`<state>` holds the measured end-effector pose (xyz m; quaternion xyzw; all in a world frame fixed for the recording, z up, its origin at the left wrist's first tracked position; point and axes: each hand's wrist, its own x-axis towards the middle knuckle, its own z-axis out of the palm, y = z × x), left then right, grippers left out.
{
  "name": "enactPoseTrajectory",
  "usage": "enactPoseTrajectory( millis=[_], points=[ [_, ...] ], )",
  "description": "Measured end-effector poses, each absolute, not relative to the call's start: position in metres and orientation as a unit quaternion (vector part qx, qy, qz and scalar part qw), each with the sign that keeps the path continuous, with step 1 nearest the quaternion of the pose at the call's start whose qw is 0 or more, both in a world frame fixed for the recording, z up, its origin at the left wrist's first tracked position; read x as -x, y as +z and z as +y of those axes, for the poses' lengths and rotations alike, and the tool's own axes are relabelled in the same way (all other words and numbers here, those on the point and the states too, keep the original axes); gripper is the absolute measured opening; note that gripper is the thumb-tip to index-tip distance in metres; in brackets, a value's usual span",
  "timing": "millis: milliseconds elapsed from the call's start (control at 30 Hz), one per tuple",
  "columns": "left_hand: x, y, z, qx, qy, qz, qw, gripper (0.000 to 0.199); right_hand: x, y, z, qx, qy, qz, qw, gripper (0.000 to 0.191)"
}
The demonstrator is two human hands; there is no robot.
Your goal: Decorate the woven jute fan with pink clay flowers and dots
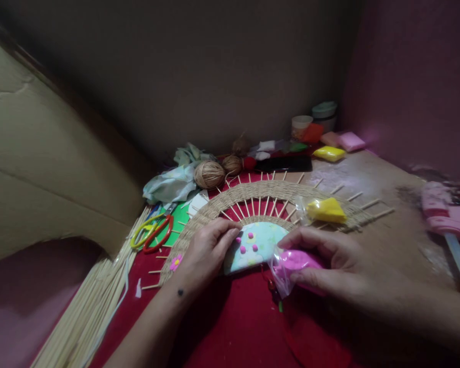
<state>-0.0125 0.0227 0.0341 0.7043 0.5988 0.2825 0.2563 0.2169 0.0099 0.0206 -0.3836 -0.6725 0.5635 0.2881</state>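
A fan-shaped woven piece [199,217] of twine and thin sticks lies before me, with a pale blue patterned half-round [266,240] at its base. Several small pink balls [250,235] sit on that half-round. My left hand [210,248] rests over the weave's left side, thumb and forefinger pinched together at the half-round's edge; what they hold, if anything, is hidden. My right hand [329,260] grips a clear plastic packet of pink modelling clay [295,260] at the half-round's right edge. A pink flower [176,262] with a yellow centre is on the weave's lower left.
A yellow clay packet [327,210] lies on the weave's right. Scissors [153,230] and a bundle of sticks [88,301] are at left. Behind are twine balls [209,175], cloth [170,184], a dark phone-like slab [285,164] and a cup [301,125]. A pink glue gun [448,212] stands right.
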Motion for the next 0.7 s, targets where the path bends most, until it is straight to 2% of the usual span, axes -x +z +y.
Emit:
enactPoseTrajectory(
  millis=[300, 433, 700],
  points=[
    [0.015, 0.035, 0.019, -0.698, 0.314, 0.593, 0.248, 0.012, -0.218, 0.018, 0.01, 0.372, 0.559, -0.681, 0.293, 0.013],
    [0.012, 0.044, 0.007, -0.732, 0.352, 0.52, 0.262, 0.009, -0.218, 0.02, 0.009, 0.377, 0.569, -0.669, 0.293, 0.012],
    [-0.002, 0.046, -0.004, -0.775, 0.307, 0.449, 0.323, 0.009, -0.218, 0.019, 0.011, 0.357, 0.568, -0.677, 0.302, 0.012]
  ],
)
